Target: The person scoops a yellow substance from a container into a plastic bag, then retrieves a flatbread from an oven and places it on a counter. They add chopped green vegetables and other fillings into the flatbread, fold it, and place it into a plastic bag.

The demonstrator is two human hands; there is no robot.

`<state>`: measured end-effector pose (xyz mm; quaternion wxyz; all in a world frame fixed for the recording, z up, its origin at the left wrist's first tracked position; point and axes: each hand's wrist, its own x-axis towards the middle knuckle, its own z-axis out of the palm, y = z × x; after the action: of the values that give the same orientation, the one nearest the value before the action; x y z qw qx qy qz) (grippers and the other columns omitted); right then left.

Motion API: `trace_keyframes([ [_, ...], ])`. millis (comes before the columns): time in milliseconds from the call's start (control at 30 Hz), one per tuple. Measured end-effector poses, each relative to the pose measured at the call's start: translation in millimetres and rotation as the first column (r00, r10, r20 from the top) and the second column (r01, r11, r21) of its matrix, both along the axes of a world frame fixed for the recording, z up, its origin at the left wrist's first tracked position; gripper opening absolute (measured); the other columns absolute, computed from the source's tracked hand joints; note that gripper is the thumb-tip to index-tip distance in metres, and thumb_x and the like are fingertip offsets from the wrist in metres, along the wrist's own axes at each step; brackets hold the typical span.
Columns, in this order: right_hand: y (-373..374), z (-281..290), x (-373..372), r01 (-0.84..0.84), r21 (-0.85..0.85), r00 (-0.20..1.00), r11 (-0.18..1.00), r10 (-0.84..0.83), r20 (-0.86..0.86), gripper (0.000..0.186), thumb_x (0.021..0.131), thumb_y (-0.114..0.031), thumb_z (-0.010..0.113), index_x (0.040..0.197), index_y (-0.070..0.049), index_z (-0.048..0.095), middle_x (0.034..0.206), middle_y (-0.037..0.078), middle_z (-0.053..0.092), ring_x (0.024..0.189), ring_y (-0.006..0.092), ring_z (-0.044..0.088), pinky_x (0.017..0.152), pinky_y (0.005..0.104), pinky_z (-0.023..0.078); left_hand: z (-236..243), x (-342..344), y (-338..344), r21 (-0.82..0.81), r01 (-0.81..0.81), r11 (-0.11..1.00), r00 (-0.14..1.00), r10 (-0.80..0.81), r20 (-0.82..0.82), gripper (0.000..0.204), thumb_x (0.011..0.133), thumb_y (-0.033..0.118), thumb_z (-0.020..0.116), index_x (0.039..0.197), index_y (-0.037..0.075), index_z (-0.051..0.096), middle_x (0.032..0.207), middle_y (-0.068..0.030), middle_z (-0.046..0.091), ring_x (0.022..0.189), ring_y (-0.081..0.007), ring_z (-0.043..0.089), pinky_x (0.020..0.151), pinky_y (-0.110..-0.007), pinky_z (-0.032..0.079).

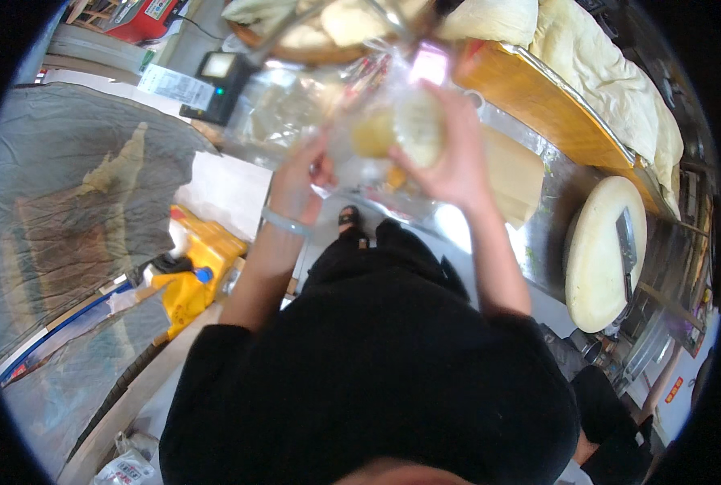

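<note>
My right hand (pixel 453 149) is wrapped round a clear tub (pixel 418 129) with pale contents, tilted over the counter's near edge. A clear plastic bag (pixel 366 174), blurred by motion, hangs between my hands, with something yellowish inside or behind it. My left hand (pixel 308 166), a pale bangle (pixel 286 221) on its wrist, has its fingers closed at the bag's left side. Just beyond my right hand is a bright pink-edged screen or card (pixel 430 65), too smeared to name.
A black device (pixel 221 85) with a paper slip stands at the back left. Beyond lies a basket (pixel 328 55) of pale pieces. To the right are a wooden box (pixel 546 101) under white cloth, brown paper (pixel 512 178) and a round board (pixel 599 283) bearing a cleaver (pixel 625 246). Another person sits lower right.
</note>
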<state>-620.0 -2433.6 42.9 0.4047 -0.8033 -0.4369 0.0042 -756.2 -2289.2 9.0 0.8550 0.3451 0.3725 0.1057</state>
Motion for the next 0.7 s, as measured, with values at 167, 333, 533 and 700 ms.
trace_keyframes([
  [167, 12.4, -68.0, -20.9, -0.09, -0.199, 0.983, 0.976, 0.054, -0.176, 0.068, 0.055, -0.027, 0.074, 0.112, -0.006, 0.042, 0.109, 0.018, 0.046, 0.103, 0.0337, 0.045, 0.086, 0.04, 0.038, 22.8, 31.4, 0.5, 0.272, 0.144, 0.951, 0.985, -0.163, 0.049, 0.039, 0.085, 0.011, 0.049, 0.123, 0.006, 0.044, 0.053, 0.0058, 0.03, 0.047, -0.0037, 0.028, 0.047, -0.019, 0.026],
  [333, 53.6, -169.1, -7.4, -0.272, -0.319, 0.918, 0.908, 0.145, -0.37, 0.042, 0.068, -0.035, 0.064, 0.095, -0.004, 0.056, 0.095, 0.02, 0.054, 0.094, 0.035, 0.051, 0.082, 0.0385, 0.041, 42.3, 41.4, -8.5, 0.409, 0.258, 0.875, 0.959, -0.284, 0.003, 0.04, 0.084, 0.007, 0.05, 0.124, 0.008, 0.044, 0.056, 0.0068, 0.03, 0.049, -0.0024, 0.028, 0.047, -0.017, 0.024],
  [533, 48.5, -97.7, 13.3, 0.061, -0.448, 0.967, 0.892, -0.164, -0.193, 0.029, 0.078, -0.034, 0.049, 0.076, -0.009, 0.063, 0.073, 0.016, 0.062, 0.07, 0.0329, 0.059, 0.067, 0.041, 0.047, 40.5, 24.9, -3.2, 0.432, 0.272, 0.86, 0.96, -0.272, -0.062, 0.039, 0.085, 0.009, 0.049, 0.123, 0.007, 0.044, 0.057, 0.007, 0.032, 0.05, -0.0021, 0.028, 0.045, -0.016, 0.022],
  [700, 82.3, -111.4, 82.0, 0.566, -0.286, 0.79, 0.773, -0.608, -0.08, 0.028, 0.073, -0.034, 0.058, 0.077, -0.006, 0.06, 0.075, 0.014, 0.06, 0.079, 0.0294, 0.059, 0.066, 0.0369, 0.045, 39.3, 14.3, -3.1, 0.413, 0.323, 0.851, 0.945, -0.312, -0.097, 0.038, 0.085, 0.01, 0.049, 0.123, 0.005, 0.043, 0.058, 0.0056, 0.034, 0.051, -0.0025, 0.03, 0.045, -0.017, 0.023],
])
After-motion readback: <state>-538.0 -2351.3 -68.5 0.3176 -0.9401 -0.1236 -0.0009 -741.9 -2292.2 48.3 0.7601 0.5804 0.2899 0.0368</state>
